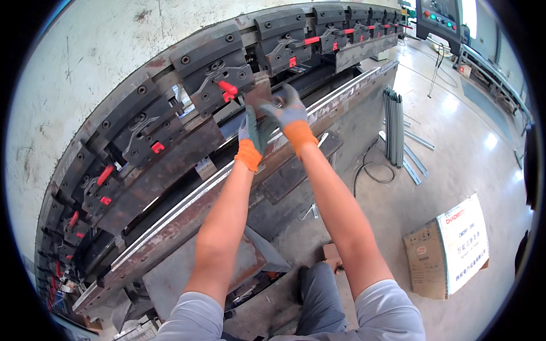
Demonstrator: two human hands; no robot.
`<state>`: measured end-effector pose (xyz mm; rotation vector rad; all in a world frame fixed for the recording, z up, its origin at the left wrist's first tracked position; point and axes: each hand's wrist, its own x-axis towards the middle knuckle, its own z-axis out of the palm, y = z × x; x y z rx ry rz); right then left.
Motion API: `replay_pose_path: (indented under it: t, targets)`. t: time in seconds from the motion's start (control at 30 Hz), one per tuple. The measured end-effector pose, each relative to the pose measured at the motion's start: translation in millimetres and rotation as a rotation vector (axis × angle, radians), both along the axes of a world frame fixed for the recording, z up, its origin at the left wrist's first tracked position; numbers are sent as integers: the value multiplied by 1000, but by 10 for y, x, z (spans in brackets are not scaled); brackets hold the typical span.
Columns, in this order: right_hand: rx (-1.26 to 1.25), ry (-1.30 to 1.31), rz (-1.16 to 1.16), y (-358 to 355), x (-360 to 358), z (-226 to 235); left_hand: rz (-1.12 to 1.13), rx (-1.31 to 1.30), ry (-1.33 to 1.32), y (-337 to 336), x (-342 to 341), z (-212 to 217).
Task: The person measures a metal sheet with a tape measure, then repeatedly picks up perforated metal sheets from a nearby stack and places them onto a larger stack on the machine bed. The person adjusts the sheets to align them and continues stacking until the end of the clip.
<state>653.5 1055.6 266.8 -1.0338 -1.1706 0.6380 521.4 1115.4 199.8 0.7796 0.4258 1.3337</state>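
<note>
Head view: both gloved hands' grip holds a half-hidden punch segment.

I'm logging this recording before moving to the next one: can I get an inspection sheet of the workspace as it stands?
Surface: long press brake bed, worn and rusty, with a bright metal strip along its front edge.
Job's things: small rusty metal piece held up at the upper tool clamps, which carry red levers.
Clutter: cardboard box on the floor; loose metal strips lying beside it.
Grips: left hand and right hand, both in grey gloves with orange cuffs, on the piece; finger closure cannot be told.
Cables: black cable looped on the floor.
Surroundings: concrete floor, stack of upright metal profiles, control panel top right.
</note>
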Motion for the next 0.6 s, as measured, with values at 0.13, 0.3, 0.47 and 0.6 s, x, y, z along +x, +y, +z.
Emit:
replay_pose_path:
  t: [0.13, 0.3, 0.47, 0.6]
  targets:
    - [-136, -497, -212, 148, -634, 395, 386, 367, 357, 571, -511, -259]
    - [-243, -427, -122, 212, -303, 361, 533, 488, 1090, 475, -303, -34]
    - [-90, -418, -209, 350, -396, 293, 557, 558, 1147, 484, -424, 78]
    - [-111, -422, -231, 296, -470, 324, 570, 558, 1081, 458, -510, -51]
